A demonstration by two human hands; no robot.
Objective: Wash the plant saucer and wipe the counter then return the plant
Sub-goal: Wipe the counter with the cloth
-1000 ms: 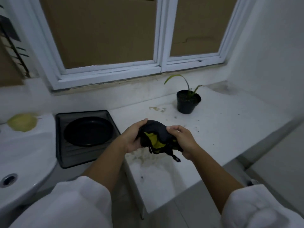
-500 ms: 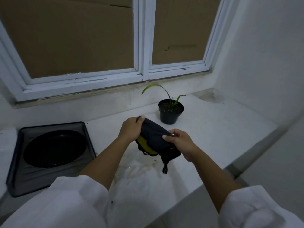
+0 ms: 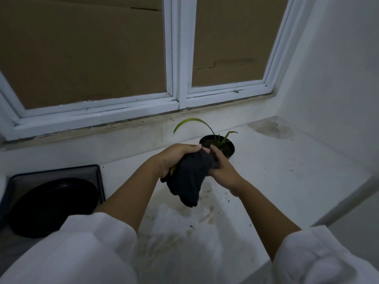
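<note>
Both hands hold a dark cloth with a yellow edge above the white counter. My left hand grips its upper part from the left. My right hand grips it from the right, and the cloth's lower end hangs down between them. Just behind the hands stands a small plant in a black pot, partly hidden by my fingers. The black round saucer lies in a dark square tray at the left. Brownish stains and dark crumbs mark the counter below the cloth.
A white-framed window backed with cardboard runs along the far wall above a sill. A white wall closes the counter on the right, with a damp patch in the far corner. The counter's front edge runs diagonally at the right.
The view has swung right and closer to the counter, so the tray has slid left. The hands have lifted the cloth towards the pot, and it now hangs down more bunched.
</note>
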